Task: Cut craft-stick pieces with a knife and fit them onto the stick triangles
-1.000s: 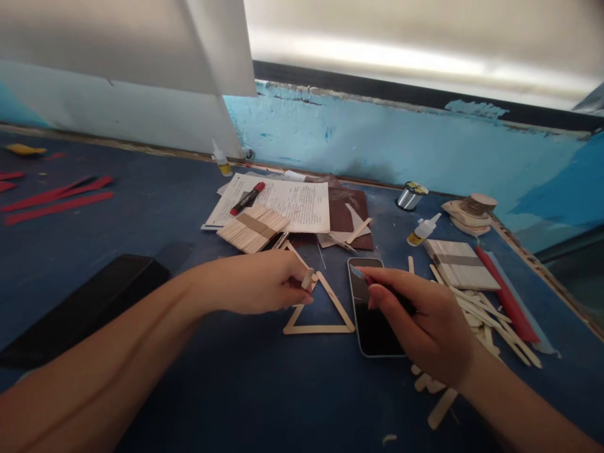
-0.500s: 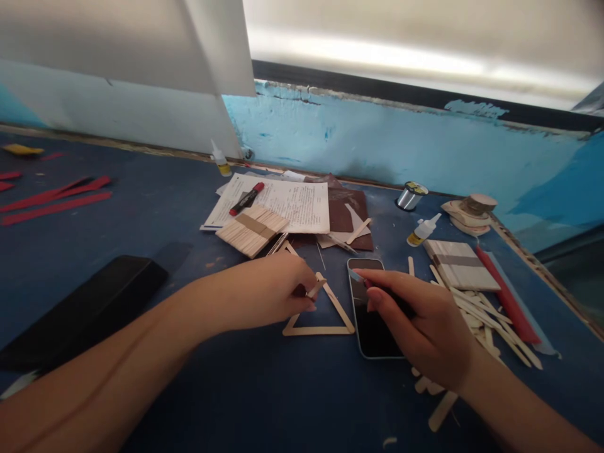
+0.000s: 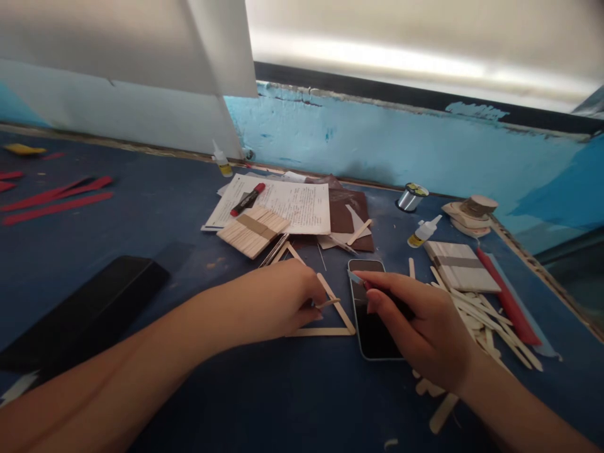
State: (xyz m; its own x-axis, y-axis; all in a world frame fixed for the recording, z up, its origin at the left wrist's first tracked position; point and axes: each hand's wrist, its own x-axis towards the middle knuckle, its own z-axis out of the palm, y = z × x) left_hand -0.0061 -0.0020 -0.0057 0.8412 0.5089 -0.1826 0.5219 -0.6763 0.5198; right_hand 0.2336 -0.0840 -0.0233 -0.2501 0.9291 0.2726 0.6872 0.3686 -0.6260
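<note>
In the middle of the blue table my left hand (image 3: 287,294) pinches a craft stick (image 3: 331,302), whose end sticks out to the right of my fingertips. Below and beside it lies a triangle of craft sticks (image 3: 323,331), partly covered by that hand. My right hand (image 3: 422,314) is closed around a craft knife (image 3: 355,277); its pale blade points left and its handle is mostly hidden in my grip. Under the right hand a phone (image 3: 375,336) lies face up, its screen dark.
Loose craft sticks (image 3: 488,321) and a banded bundle (image 3: 462,267) lie at right. Behind are a glue bottle (image 3: 425,231), a wire spool (image 3: 412,197), papers (image 3: 302,204) with a marker (image 3: 248,199) and another stick bundle (image 3: 253,231). A black case (image 3: 89,308) lies left.
My left hand has turned slightly and moved a little to the right, so the stick in it lies flatter and points right. The right hand with the knife has barely moved.
</note>
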